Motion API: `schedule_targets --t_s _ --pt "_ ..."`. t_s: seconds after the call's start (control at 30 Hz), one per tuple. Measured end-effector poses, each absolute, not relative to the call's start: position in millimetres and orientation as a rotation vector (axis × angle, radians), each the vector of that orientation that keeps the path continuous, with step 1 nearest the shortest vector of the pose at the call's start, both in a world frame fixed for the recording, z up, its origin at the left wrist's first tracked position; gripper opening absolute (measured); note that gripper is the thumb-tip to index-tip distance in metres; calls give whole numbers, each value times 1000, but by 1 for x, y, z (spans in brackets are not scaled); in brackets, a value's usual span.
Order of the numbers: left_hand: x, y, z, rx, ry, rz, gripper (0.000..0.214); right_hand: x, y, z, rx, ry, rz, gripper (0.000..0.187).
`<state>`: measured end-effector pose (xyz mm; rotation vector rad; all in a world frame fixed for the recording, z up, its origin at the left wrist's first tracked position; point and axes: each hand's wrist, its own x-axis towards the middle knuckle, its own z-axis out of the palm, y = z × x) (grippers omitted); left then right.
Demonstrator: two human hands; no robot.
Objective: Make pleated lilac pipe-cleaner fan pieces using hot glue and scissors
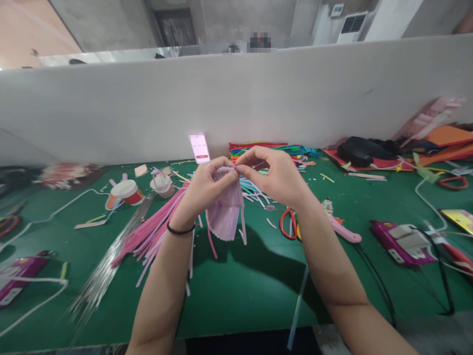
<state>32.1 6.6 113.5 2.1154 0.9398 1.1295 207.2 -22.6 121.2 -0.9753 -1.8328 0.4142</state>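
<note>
Lower left of centre, thin wires [111, 256] beside pink strips [153, 229]; left forearm [162, 291] overlaps the strips, so a sweep could scatter them. Mid-frame: left hand [203, 186] pinches the top of a ridged lilac piece [223, 217], held above the green table [236, 296]; hard squeezing might crease it. Right hand [279, 175]: thumb and fingertips together at its top edge, contents too small to tell; a slip may loosen it. Right of centre, red scissors [283, 224], easily nudged by the arm.
</note>
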Motion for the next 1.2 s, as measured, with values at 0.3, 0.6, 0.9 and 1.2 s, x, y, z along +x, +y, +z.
schedule_targets --t_s 0.3,0.6,0.9,1.2 --pt "31 6 115 2055 933 1120 9 206 -20 117 -935 -1891 237 14" --pt "28 14 114 2109 990 1160 9 199 -22 114 -962 -1961 -103 14" --pt "27 15 112 2129 959 1173 10 201 -25 117 -947 -1997 -147 18" --pt "27 13 114 2099 1001 1213 10 198 -28 117 -958 -1993 -47 17"
